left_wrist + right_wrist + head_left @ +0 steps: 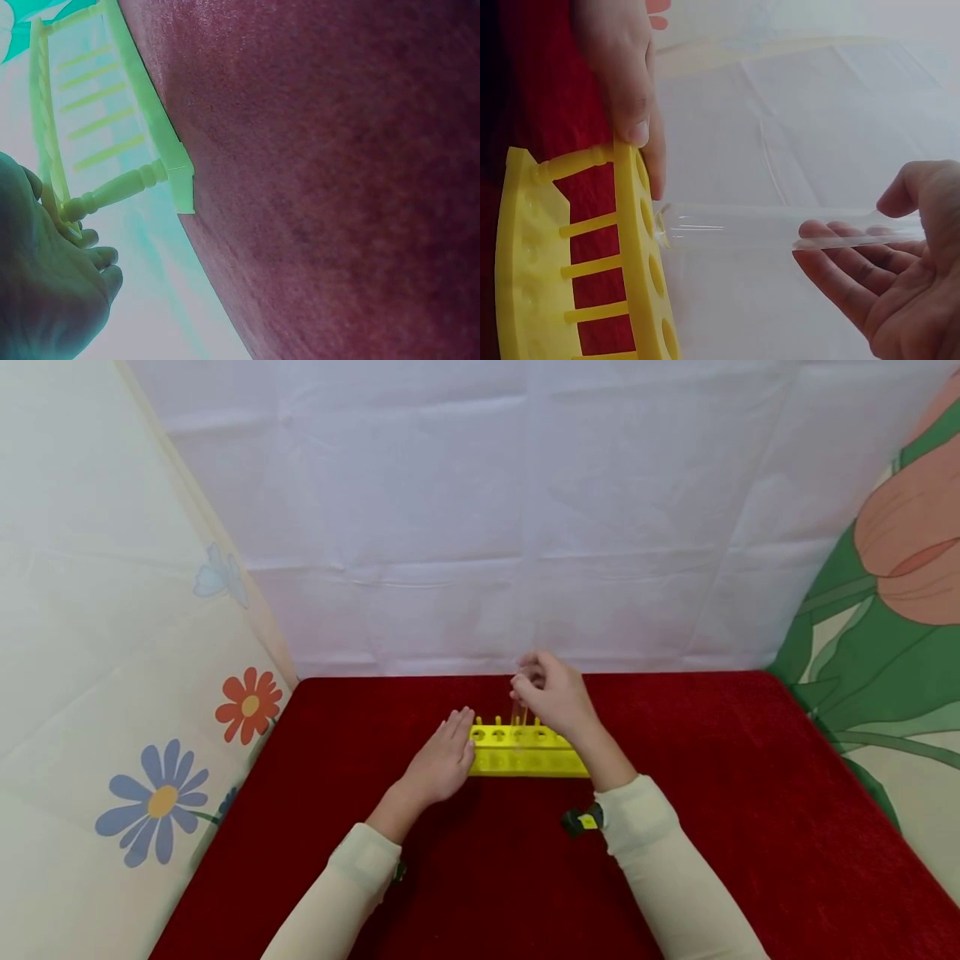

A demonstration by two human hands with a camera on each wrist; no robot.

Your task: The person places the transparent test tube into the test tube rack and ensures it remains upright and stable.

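Right hand [557, 695] pinching a clear, round-bottomed tube [727, 226] above a yellow plastic holed rack [528, 765].
Thumb and fingers curl around the tube's upper part; its bottom is close to the holes, whether inside one I cannot tell. A tilted or off-centre push could catch it on a hole's rim. The right hand arches above the rack; the left hand [441, 762], fingers extended, rests against its left end.
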